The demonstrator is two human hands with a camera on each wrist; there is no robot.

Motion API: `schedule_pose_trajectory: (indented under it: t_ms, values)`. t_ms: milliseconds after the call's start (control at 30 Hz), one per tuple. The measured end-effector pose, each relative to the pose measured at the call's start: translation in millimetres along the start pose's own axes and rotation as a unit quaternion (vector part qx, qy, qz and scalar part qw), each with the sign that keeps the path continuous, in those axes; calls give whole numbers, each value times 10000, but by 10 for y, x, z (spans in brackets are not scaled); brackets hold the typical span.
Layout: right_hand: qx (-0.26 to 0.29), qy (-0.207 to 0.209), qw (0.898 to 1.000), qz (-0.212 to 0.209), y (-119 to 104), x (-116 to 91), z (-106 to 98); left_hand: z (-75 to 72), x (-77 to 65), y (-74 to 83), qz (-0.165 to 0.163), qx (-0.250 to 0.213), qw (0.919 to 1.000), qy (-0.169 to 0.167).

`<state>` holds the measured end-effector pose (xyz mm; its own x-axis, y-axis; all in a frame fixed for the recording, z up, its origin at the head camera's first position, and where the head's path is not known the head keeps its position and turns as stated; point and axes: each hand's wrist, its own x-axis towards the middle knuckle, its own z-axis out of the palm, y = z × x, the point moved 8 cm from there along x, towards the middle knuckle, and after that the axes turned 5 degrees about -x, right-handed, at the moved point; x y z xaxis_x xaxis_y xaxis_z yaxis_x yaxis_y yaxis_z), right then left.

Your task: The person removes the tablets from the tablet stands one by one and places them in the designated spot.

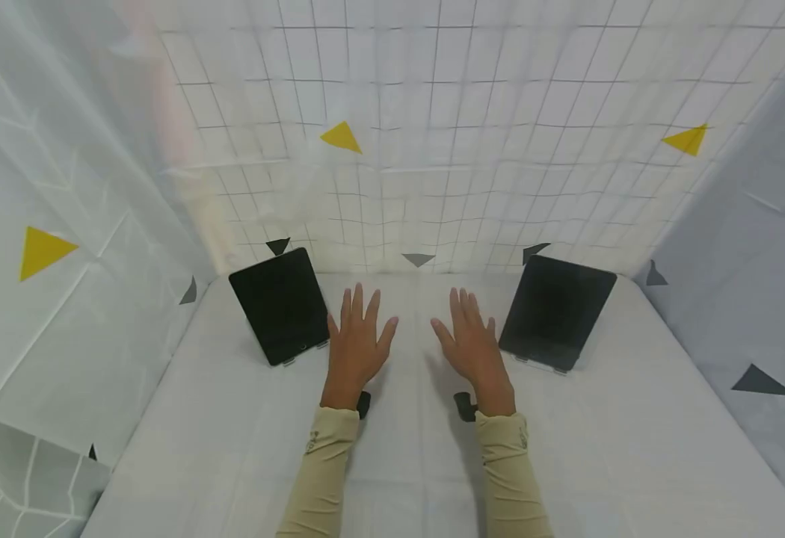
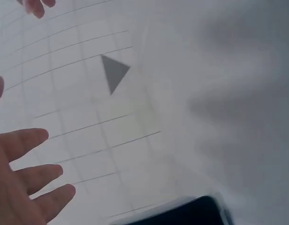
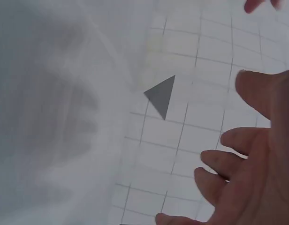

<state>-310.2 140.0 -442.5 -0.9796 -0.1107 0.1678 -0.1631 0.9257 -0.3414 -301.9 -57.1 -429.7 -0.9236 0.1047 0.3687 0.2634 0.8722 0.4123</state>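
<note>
Both hands stretch forward over the white table, palms down and fingers straight, with nothing in them. The left hand [image 1: 355, 351] has its fingers spread, its little finger overlapping the right edge of a black tablet [image 1: 285, 306] in the head view. Thumb pointing inward, the right hand [image 1: 475, 347] is beside a second black tablet [image 1: 559, 312] on the right. Each tablet leans on a small clear stand. In the left wrist view a dark tablet corner [image 2: 196, 211] shows at the bottom. The right wrist view shows the right hand's fingers [image 3: 224, 164] loosely apart.
A white sheet with a grid [image 1: 406, 112] hangs behind the table [image 1: 419, 448], with yellow triangles [image 1: 342, 137] and grey triangles [image 1: 418, 259] on it. White sheets also rise at the left [image 1: 49, 321] and right [image 1: 756, 299]. Dark wrist mounts sit at both wrists.
</note>
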Motion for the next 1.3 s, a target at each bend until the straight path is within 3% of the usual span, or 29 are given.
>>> schedule_pose_trajectory:
  t_ms: [167,267,433,567,700,800,1000,1100,1300]
  values:
    - [266,675,9969,-320,-230,-6,-149,-355,19,-38,-76,-143,9977,662]
    - [445,1072,9914,-597,-429,-29,-189,-610,-28,-141,-180,-345,9912,1264]
    - [762,1500,9792,-1138,-837,-2,-163,-1011,-162,-447,-520,-684,9707,2243]
    - [898,1641,9717,-1445,-1150,124,-67,-1200,-294,-777,-1189,-916,9530,2633]
    - [1058,1770,9650,-1620,-1391,280,61,-1237,-411,-1076,-1879,-1222,9355,2733]
    - [1189,1777,9638,-1596,-1500,389,206,-1198,-463,-1220,-2183,-1424,9266,2711]
    - [1519,1091,9719,-1431,-1637,559,582,-1078,-540,-1415,-2522,-1675,9125,2753]
    - [1637,934,9713,-1449,-1706,603,678,-1039,-542,-1497,-2505,-1797,9099,2776]
    - [1739,1081,9669,-1522,-1799,655,734,-1061,-525,-1578,-2493,-1630,9127,2798]
